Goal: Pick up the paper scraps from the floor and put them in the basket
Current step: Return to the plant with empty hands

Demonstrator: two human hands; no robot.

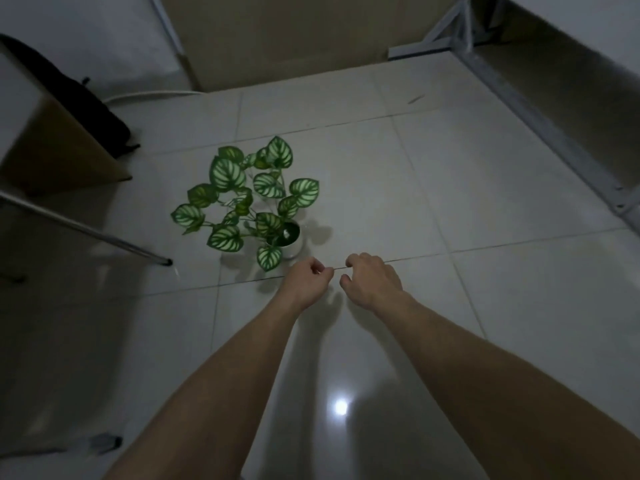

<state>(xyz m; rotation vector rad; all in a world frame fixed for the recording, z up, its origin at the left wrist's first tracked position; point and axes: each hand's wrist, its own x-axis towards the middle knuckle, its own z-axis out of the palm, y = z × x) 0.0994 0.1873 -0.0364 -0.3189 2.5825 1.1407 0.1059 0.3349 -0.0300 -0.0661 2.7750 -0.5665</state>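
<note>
Both bare forearms reach forward over the pale floor (485,188), where a bright light spot glints on the glossy tile between them. The left hand (308,282) is curled, thumb and forefinger pinched together at the tip; whether anything is between them is too small to tell. The right hand (372,280) sits just beside it, fingers bent loosely inward with a narrow gap to the thumb, and nothing visible in it. Both hands hang just this side of the plant (249,202), the left one closest to its white pot (292,249).

No paper scrap or basket can be made out.

Left of the plant a thin metal leg (90,232) slants down to the floor. Farther left stands a brown box (59,147) with a black bag (86,102) behind it. Far right of the plant runs a white metal frame (540,116), and beyond the plant is a beige wall (294,36).
</note>
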